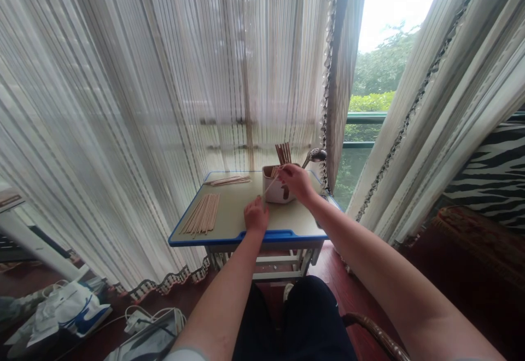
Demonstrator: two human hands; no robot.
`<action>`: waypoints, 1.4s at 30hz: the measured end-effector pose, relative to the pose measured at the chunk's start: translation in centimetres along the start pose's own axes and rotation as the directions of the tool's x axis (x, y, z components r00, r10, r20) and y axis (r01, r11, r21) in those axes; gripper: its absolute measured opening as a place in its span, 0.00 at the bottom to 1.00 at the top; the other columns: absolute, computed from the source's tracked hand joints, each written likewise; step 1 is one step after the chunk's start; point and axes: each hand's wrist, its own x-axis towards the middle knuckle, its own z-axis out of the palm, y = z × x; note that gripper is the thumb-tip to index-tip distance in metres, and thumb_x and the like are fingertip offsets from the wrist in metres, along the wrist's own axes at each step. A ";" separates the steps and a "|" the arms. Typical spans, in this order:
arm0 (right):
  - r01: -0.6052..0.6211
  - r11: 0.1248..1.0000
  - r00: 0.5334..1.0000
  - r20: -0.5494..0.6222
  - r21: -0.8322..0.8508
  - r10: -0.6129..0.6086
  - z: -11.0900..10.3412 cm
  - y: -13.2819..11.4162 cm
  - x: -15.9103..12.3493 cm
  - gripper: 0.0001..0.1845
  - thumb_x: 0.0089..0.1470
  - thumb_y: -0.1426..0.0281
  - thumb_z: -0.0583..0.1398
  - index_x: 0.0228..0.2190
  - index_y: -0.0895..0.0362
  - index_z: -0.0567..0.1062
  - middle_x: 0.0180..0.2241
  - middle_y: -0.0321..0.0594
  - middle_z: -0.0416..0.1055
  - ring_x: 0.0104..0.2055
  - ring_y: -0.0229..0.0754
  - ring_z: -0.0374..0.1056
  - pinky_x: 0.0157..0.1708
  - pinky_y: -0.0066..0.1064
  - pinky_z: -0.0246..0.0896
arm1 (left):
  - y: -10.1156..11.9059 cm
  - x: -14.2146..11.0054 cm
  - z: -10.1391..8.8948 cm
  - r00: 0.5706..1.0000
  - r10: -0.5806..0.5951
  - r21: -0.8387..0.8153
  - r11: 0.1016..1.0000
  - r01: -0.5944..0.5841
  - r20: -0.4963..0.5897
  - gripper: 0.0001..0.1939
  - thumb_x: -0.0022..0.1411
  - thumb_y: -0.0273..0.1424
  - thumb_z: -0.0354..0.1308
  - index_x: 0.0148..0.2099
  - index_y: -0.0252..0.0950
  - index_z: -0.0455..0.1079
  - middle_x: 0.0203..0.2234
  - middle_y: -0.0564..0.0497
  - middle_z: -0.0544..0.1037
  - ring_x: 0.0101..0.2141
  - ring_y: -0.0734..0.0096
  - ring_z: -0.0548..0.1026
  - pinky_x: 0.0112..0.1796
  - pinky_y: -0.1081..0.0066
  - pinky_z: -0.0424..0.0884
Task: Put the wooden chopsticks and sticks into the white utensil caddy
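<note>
A small blue-edged table (283,236) stands before the curtained window. My right hand (297,181) is closed on a thin light chopstick (271,185) beside a white holder (277,191) with dark chopsticks (283,153) standing in it. My left hand (256,216) rests on the tabletop with fingers curled; the chopstick's lower end reaches its fingertips. Several light chopsticks (202,214) lie in a row on the table's left, and a few more chopsticks (229,180) lie at the far edge.
A metal ladle (315,156) pokes up behind the holder. Sheer curtains (164,76) hang behind the table, heavier curtains (443,104) to the right. Bags and cables (74,309) lie on the floor at left. A zebra-patterned cushion (492,175) sits at right.
</note>
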 end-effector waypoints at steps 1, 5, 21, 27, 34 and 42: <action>0.003 1.000 0.993 -0.121 0.015 -0.001 -0.7 -0.3 0.8 0.15 0.52 0.58 0.53 0.28 0.56 0.71 0.23 0.36 0.69 0.24 0.36 0.65 0.26 0.27 0.60 | 0.0 0.1 0.1 0.999 -0.021 0.014 1.000 0.020 0.043 0.20 0.60 0.36 0.48 0.53 0.35 0.64 0.45 0.44 0.73 0.46 0.63 0.68 0.47 0.65 0.60; 0.025 1.000 0.821 -0.571 -0.005 -0.023 -3.0 -0.1 3.7 0.18 0.55 0.56 0.49 0.28 0.56 0.67 0.21 0.34 0.66 0.24 0.36 0.63 0.28 0.29 0.59 | -0.1 0.3 0.7 0.979 -0.067 0.075 0.996 0.053 0.190 0.15 0.60 0.35 0.47 0.39 0.34 0.72 0.37 0.43 0.75 0.44 0.60 0.69 0.44 0.63 0.61; 0.055 0.963 0.989 -0.117 -0.264 -0.089 1.2 7.3 5.5 0.13 0.54 0.67 0.51 0.37 0.59 0.71 0.33 0.45 0.71 0.36 0.43 0.65 0.37 0.33 0.58 | 0.0 0.3 0.7 0.979 -0.054 0.121 0.992 0.031 0.194 0.14 0.60 0.35 0.46 0.38 0.35 0.71 0.39 0.43 0.73 0.44 0.58 0.67 0.44 0.62 0.60; 0.069 0.962 0.996 -0.031 -0.263 -0.080 3.1 8.5 5.0 0.20 0.53 0.69 0.49 0.46 0.60 0.69 0.38 0.46 0.72 0.41 0.45 0.66 0.42 0.34 0.59 | 0.0 0.4 0.9 0.982 -0.062 0.128 0.991 0.040 0.178 0.13 0.59 0.35 0.47 0.37 0.35 0.70 0.37 0.43 0.73 0.43 0.58 0.67 0.43 0.62 0.60; 0.072 0.949 0.997 -0.001 -0.306 -0.076 3.2 8.8 5.1 0.17 0.51 0.71 0.51 0.40 0.59 0.73 0.37 0.46 0.72 0.41 0.45 0.67 0.43 0.34 0.59 | 0.0 0.4 0.8 0.977 -0.070 0.132 0.990 0.044 0.201 0.13 0.60 0.34 0.46 0.40 0.35 0.70 0.39 0.42 0.72 0.43 0.59 0.66 0.43 0.61 0.60; 0.143 0.946 0.989 0.062 -0.292 -0.131 2.9 8.4 6.5 0.19 0.45 0.76 0.50 0.37 0.57 0.75 0.38 0.43 0.70 0.40 0.41 0.66 0.45 0.33 0.58 | 0.3 0.6 1.1 0.980 0.004 0.086 0.996 -0.022 0.197 0.11 0.59 0.32 0.48 0.38 0.34 0.69 0.37 0.42 0.72 0.43 0.59 0.66 0.43 0.62 0.60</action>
